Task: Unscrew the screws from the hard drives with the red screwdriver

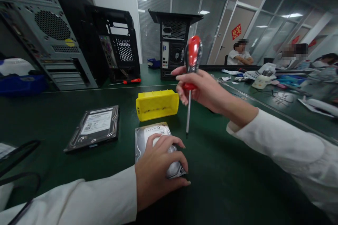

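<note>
From here I have the left fingers (170,140) spread wide over the silver hard drive (141,139), its print too small to read. My right fingers (185,77) grip a red-and-black screwdriver (194,54), tip down. Left of both, a second drive (114,121) wears an illegible white label (97,122). Beyond the fingers: green bench (224,161), glass partitions (153,17), red sign (236,31).
</note>
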Demonstrator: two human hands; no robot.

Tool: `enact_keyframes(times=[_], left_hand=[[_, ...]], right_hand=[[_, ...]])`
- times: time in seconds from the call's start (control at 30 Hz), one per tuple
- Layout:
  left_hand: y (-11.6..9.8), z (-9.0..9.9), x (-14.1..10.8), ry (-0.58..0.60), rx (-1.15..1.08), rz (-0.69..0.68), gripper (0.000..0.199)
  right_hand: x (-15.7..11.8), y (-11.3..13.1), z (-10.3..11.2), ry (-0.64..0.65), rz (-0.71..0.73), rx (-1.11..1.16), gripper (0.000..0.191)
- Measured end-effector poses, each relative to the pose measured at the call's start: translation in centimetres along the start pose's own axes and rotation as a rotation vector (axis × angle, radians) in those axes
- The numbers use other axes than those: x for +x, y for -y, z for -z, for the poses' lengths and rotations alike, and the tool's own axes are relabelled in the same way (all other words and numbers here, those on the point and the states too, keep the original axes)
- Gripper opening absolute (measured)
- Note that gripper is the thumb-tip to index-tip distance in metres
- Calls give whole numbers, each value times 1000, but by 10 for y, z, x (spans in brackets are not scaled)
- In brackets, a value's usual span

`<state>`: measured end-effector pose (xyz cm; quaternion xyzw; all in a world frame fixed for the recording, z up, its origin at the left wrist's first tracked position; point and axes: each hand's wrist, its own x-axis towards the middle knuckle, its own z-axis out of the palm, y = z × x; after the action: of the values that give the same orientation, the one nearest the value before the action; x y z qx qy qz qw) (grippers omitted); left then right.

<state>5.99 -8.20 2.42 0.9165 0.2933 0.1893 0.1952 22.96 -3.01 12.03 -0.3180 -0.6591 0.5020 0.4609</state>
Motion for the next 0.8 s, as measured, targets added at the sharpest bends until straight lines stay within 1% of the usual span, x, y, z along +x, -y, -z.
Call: enact_keyframes(times=[0.03,0.1,0.17,0.23,0.3,0.33,0.4,0.47,0.57,0.63,0.67,0.73,0.8], left_hand=[[-1,1,-1,-5,35,-9,33],[-3,2,-8,-29,107,-41,46],[-7,3,-20,-55,166,-88,54],[-10,3,-36,-82,212,-118,57],[-9,2,-52,-120,264,-91,63],[-7,2,-59,-140,291,-53,66],[1,1,-70,-180,291,73,70],[11,3,-76,-226,199,236,74],[19,8,-77,-251,3,448,100],[18,10,-76,-227,-73,529,118],[16,10,-75,-210,-90,554,123],[13,9,-74,-174,-99,596,128],[10,7,-72,-157,-88,634,126]], right_hand=[[-1,-8,1,23,-43,-167,15],[-8,-26,-2,24,-70,-267,18],[-16,-40,-8,65,-86,-374,21],[-21,-47,-10,98,-78,-511,22],[-19,-48,-10,121,-64,-660,19],[-16,-48,-10,129,-60,-730,18],[-7,-50,-10,153,-61,-850,16],[3,-54,-12,207,-87,-933,19],[15,-66,-19,315,-154,-985,26],[20,-72,-24,354,-199,-989,28],[23,-75,-26,360,-221,-986,29],[27,-77,-28,350,-268,-974,30],[31,-78,-28,330,-317,-952,31]])
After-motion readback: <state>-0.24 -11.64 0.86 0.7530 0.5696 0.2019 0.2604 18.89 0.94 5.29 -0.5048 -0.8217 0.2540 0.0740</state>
